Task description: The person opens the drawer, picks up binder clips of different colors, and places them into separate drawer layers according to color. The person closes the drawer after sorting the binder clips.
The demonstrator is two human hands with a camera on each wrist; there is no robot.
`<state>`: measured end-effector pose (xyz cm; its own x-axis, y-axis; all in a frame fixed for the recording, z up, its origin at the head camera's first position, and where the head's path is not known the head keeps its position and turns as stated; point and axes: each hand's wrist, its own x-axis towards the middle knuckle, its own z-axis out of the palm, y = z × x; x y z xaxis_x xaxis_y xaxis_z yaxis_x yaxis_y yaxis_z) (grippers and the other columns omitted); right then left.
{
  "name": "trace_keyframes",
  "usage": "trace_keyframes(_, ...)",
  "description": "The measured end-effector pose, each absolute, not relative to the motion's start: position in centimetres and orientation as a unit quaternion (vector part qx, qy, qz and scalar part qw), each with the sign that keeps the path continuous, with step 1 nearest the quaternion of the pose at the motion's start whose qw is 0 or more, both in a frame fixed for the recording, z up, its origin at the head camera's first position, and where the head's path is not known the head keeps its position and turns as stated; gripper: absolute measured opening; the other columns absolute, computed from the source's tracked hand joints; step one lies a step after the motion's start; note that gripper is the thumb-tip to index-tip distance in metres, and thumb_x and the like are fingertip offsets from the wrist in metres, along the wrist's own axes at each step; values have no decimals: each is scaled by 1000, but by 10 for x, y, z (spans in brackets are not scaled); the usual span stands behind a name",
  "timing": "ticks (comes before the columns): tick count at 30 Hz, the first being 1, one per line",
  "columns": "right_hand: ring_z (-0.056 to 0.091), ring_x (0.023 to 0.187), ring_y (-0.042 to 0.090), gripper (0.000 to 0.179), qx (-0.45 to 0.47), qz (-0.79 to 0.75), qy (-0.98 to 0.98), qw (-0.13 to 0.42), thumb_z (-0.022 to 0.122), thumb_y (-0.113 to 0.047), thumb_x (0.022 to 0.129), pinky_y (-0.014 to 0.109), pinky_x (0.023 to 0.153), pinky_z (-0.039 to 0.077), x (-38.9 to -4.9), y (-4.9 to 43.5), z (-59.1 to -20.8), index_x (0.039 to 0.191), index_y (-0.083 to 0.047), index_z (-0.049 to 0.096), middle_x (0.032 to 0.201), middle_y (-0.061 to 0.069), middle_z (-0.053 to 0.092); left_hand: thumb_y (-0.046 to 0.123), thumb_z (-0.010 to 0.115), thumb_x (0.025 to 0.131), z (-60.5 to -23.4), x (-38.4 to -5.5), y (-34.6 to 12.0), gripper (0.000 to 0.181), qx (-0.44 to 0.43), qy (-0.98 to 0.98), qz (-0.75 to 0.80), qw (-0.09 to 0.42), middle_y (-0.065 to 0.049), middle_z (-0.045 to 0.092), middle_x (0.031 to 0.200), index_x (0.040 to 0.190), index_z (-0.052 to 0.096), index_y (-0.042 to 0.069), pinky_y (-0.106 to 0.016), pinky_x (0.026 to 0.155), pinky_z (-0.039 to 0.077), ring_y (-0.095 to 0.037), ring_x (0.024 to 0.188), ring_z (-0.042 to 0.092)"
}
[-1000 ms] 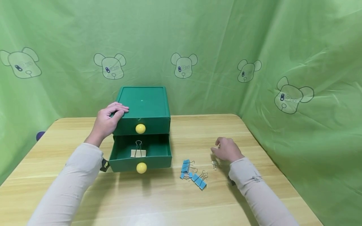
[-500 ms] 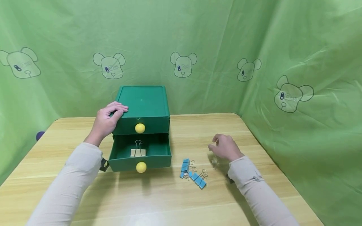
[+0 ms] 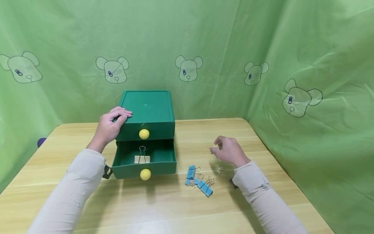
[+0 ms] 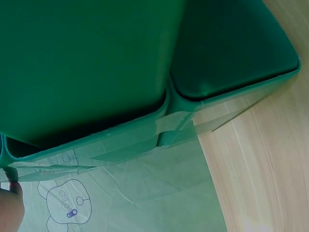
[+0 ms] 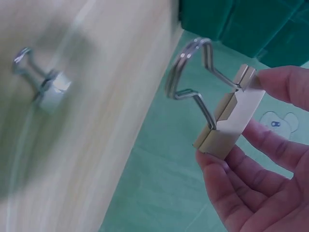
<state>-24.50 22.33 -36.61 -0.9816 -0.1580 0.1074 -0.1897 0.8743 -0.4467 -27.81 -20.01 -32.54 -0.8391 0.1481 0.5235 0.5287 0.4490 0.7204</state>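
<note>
My right hand (image 3: 230,151) is above the table, pinching a beige binder clip (image 5: 231,113) between thumb and fingertips. Its two wire handles stick out, clear in the right wrist view. A smaller pale binder clip (image 3: 220,169) lies on the wood below this hand. On the top left edge of a green drawer box (image 3: 147,104) rests my left hand (image 3: 109,125); only a bit of it shows in the left wrist view. The lower drawer (image 3: 159,168) is pulled out, and a beige binder clip (image 3: 142,159) stands inside it with handles up.
Several blue binder clips (image 3: 205,188) lie in a loose group on the wooden table (image 3: 181,211), right of the pulled-out drawer. The upper drawer (image 3: 159,130) with its yellow knob (image 3: 144,134) is closed. Green curtain (image 3: 216,39) hangs behind and to the right.
My right hand has moved left and a little farther away over the table, carrying the beige binder clip past the small pale one. The left hand stays in place on the drawer box.
</note>
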Motion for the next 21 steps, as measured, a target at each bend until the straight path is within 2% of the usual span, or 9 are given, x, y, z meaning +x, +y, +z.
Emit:
trace_keyframes(6,60,85,28,38,106,237,-964,55,70,-29,86,46,81,51,-243,217,-361,106,3,65,93,13,65,17,50,101,-326,-278,-200,29,-202,-828,-485,195,-17,61,123,110,69,-3,-52,111,28,-32,130,42)
trace_keyframes(21,60,83,25,38,133,249,-956,83,70,-29,86,43,78,52,-236,201,-343,106,2,65,93,13,66,17,50,101,-326,-276,-198,28,-201,-828,-485,197,-17,61,123,110,69,-2,-52,110,28,-31,129,42)
